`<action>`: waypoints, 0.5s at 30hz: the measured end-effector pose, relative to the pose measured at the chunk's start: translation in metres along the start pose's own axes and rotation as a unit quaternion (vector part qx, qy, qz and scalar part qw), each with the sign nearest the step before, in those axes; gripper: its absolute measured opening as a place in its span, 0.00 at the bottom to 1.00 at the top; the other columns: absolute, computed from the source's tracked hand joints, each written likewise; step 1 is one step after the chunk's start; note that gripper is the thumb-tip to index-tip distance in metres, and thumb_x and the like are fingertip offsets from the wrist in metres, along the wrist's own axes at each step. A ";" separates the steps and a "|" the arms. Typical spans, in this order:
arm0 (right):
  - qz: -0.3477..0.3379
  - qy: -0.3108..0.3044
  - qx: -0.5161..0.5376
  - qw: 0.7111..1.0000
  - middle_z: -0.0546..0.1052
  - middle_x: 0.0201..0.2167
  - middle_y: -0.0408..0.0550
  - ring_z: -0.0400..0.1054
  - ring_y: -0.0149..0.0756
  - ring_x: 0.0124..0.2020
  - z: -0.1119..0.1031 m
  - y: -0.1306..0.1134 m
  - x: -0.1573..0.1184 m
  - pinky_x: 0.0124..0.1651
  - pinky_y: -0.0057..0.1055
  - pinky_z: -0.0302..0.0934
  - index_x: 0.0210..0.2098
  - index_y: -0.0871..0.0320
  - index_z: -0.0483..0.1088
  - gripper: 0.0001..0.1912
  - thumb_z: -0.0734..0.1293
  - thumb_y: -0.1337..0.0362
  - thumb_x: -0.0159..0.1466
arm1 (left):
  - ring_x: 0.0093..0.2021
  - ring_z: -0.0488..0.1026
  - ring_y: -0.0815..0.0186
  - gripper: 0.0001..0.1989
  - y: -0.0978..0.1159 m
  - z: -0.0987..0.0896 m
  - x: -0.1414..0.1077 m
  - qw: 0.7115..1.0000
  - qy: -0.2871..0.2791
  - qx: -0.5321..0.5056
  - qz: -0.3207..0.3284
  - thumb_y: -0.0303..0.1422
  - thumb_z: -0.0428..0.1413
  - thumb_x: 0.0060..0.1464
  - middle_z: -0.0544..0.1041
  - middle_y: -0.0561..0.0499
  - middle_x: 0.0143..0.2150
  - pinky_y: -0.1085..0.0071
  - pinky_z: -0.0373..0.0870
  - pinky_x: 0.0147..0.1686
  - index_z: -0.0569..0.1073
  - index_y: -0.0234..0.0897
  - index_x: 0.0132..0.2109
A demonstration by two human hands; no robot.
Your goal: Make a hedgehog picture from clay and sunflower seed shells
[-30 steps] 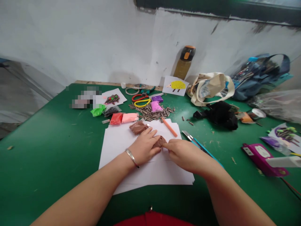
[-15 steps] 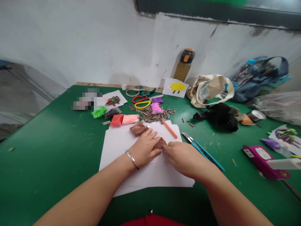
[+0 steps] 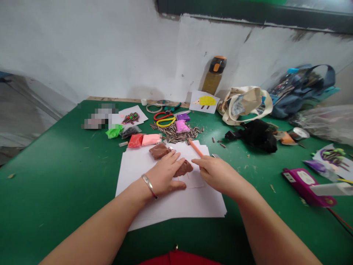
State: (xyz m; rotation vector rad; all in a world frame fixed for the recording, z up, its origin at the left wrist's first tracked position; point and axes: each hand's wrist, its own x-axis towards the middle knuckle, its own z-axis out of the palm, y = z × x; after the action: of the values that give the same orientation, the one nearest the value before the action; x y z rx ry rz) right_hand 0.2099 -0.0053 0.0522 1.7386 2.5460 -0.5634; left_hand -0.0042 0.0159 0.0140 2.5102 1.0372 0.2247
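A flattened lump of brown modelling clay (image 3: 184, 168) lies on a small paper with faint pink lines, over a stack of white sheets (image 3: 154, 211). My left hand (image 3: 162, 173) lies open at the clay's left edge, fingers spread on the paper and partly covering the clay. On the other side, my right hand (image 3: 217, 172) points its index finger toward the clay, a small gap between them; the other fingers are partly bent and I see nothing held. A bag of brown clay (image 3: 159, 151) sits just beyond my left fingertips. An orange stick-like tool (image 3: 196, 148) lies beyond my right hand.
Sunflower seeds (image 3: 176, 137) are heaped behind the paper, near yellow-handled scissors (image 3: 166, 122). Red (image 3: 135, 140) and pink clay packets (image 3: 151, 138) lie left of them. A hedgehog picture (image 3: 204, 102) leans before a bottle (image 3: 213, 77). A magenta device (image 3: 306, 186) lies right.
My right hand has drawn back from the clay, its index finger now apart from it. My left hand has shifted slightly left, uncovering more clay and the pink lines. The utility knife is now mostly hidden.
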 end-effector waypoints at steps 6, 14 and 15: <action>-0.027 0.010 0.018 0.999 0.73 0.44 0.49 0.66 0.36 0.40 0.006 -0.001 0.000 0.38 0.29 0.53 0.57 0.48 0.63 0.23 0.54 0.70 0.64 | 0.53 0.61 0.52 0.23 0.007 -0.014 0.001 0.999 0.021 0.013 0.025 0.41 0.61 0.48 0.68 0.42 0.50 0.56 0.60 0.54 0.68 0.34 0.48; -0.030 -0.008 -0.005 0.999 0.70 0.39 0.47 0.66 0.34 0.36 0.017 -0.004 0.010 0.33 0.28 0.48 0.59 0.45 0.58 0.28 0.55 0.72 0.61 | 0.55 0.60 0.51 0.22 0.008 -0.012 0.000 0.999 0.021 0.037 0.024 0.39 0.58 0.52 0.70 0.43 0.48 0.55 0.58 0.57 0.67 0.33 0.52; -0.028 -0.013 -0.008 0.999 0.70 0.39 0.47 0.66 0.34 0.35 0.018 -0.004 0.012 0.32 0.27 0.48 0.60 0.45 0.57 0.29 0.55 0.72 0.61 | 0.54 0.62 0.52 0.22 0.008 -0.012 0.000 0.999 0.018 0.034 0.022 0.39 0.58 0.52 0.70 0.43 0.47 0.55 0.59 0.55 0.67 0.33 0.51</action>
State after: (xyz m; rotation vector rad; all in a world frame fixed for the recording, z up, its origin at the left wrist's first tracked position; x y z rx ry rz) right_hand 0.1980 -0.0010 0.0343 1.6469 2.5816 -0.5627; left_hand -0.0033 0.0145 0.0283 2.6012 1.0221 0.2522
